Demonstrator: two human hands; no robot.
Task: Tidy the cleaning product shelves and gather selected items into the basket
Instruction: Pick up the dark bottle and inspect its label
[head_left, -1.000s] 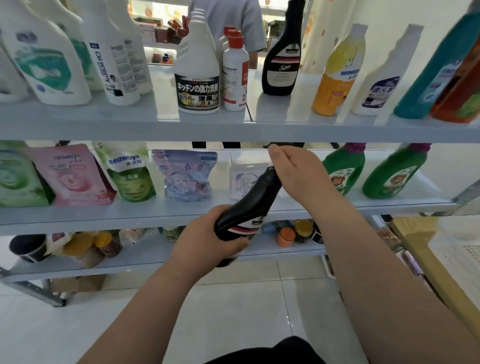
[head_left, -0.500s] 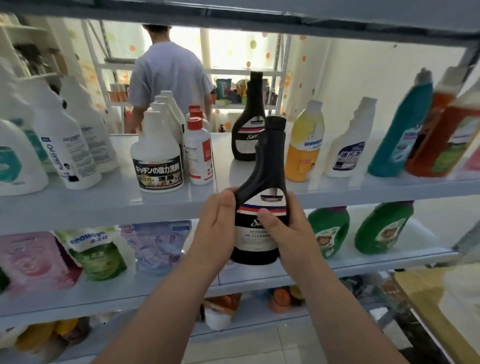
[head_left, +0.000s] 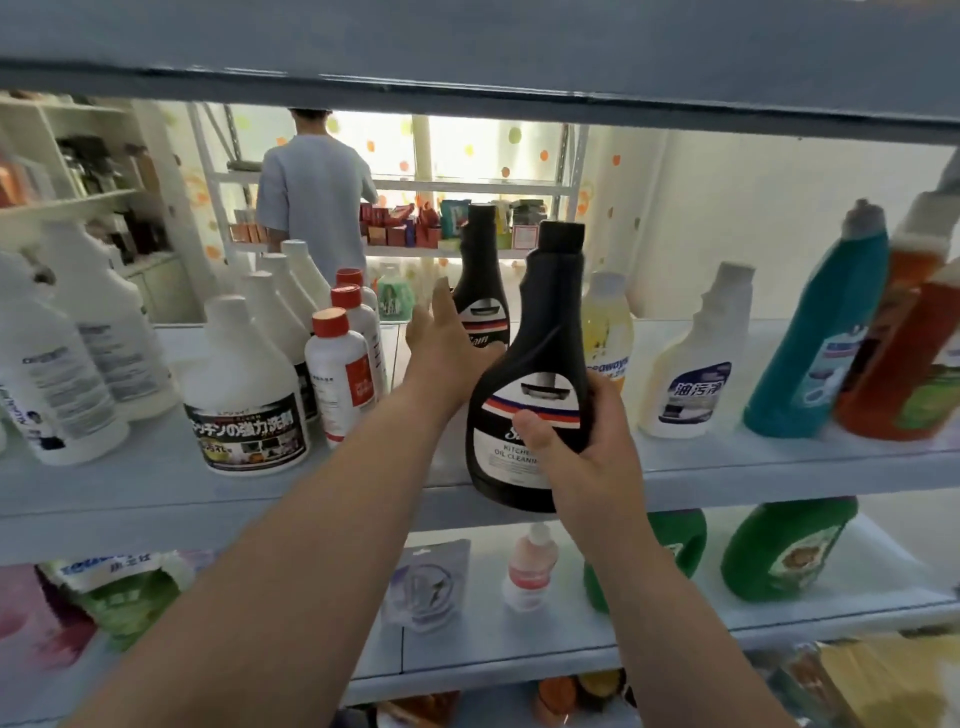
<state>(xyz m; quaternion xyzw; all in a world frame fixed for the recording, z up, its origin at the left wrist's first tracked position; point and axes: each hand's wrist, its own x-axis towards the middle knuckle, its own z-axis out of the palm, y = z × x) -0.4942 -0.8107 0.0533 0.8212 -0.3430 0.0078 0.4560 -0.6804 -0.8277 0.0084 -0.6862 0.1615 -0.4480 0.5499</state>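
Observation:
My right hand (head_left: 587, 452) grips a black kitchen oil cleaner bottle (head_left: 535, 384) upright, its base just in front of the grey shelf's edge (head_left: 156, 499). My left hand (head_left: 441, 343) reaches onto that shelf with straight fingers, touching a second, identical black bottle (head_left: 480, 280) that stands further back. No basket is in sight.
White bottles (head_left: 244, 384) and red-capped bottles (head_left: 340, 369) stand left of my left hand. On the right stand a yellow bottle (head_left: 608, 332), a cream bottle (head_left: 696, 369), a teal bottle (head_left: 826, 332) and orange ones. Pouches and green bottles (head_left: 784, 551) fill the lower shelf. A person (head_left: 311, 192) stands behind.
The black bottle rose from below the middle shelf to the upper shelf. My left hand let go of it and reached to the standing black bottle; my right hand holds it alone.

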